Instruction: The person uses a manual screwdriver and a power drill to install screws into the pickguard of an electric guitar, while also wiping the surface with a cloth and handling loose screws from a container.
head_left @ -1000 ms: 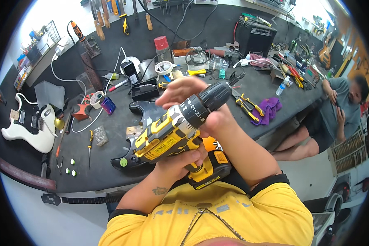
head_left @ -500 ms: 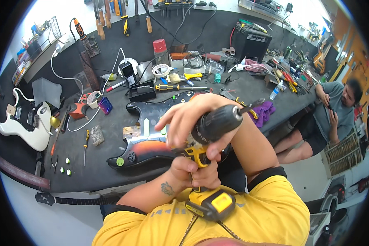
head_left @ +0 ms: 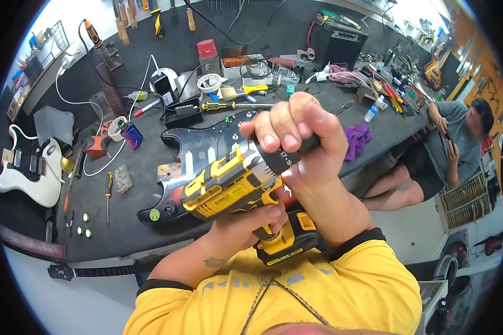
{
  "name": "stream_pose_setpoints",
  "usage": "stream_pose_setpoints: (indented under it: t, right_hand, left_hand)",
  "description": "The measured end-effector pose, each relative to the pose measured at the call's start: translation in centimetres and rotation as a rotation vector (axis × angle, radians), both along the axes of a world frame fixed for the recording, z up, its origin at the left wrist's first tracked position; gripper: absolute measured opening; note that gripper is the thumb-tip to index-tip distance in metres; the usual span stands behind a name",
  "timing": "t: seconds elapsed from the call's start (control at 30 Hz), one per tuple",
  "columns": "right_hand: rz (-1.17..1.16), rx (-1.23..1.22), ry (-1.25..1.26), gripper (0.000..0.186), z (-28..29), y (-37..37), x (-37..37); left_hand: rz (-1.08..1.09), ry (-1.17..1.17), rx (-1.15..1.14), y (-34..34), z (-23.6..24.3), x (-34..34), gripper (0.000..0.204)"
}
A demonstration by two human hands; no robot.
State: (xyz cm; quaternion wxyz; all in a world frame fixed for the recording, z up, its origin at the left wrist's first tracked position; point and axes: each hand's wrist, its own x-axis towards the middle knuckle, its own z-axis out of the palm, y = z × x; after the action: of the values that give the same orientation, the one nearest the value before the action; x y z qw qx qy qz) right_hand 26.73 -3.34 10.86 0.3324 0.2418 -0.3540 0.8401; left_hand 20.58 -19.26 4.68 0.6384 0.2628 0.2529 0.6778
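A yellow and black cordless drill is held across the middle of the view, above a black and sunburst guitar body. My left hand grips its handle from below, above the battery pack. My right hand wraps over the black collar and chuck at the drill's front end, fingers curled round them and covering much of the chuck. The guitar body lies on the dark bench with pale green pieces on it, partly hidden behind the drill.
A white guitar lies left, near a screwdriver and small white-green caps. Cables, tools, a black amplifier, a water bottle and purple cloth crowd the back and right. Another person sits at the right.
The drill swung upright with its chuck toward the camera, then back to lying diagonally. My right hand shifted from beside the chuck to closing its fingers over the top of it.
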Motion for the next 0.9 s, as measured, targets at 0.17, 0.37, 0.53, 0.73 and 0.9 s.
stream_pose_setpoints:
  t: [0.17,0.37,0.53,0.73,0.9]
  right_hand:
    - [-0.101,0.086,-0.182,0.051,0.1,0.0,-0.2]
    - [-0.433,0.988,-0.44,0.106,1.2,-0.6,6.2]
    - [-0.617,0.487,-0.71,0.049,3.9,-0.6,5.3]
    - [-0.754,0.668,-0.783,0.041,9.4,3.9,7.7]
    - [-0.595,0.938,-1.284,0.053,18.5,2.7,4.2]
  left_hand:
    - [0.044,0.114,0.061,-0.6,1.9,-0.2,0.062]
    - [0.165,0.597,0.441,0.6,4.0,-2.8,0.096]
    - [0.114,1.078,0.478,3.0,9.9,-7.3,0.107]
    - [0.738,1.514,0.274,1.6,17.0,-11.4,0.041]
    - [0.518,1.329,0.539,8.7,18.6,-9.6,0.059]
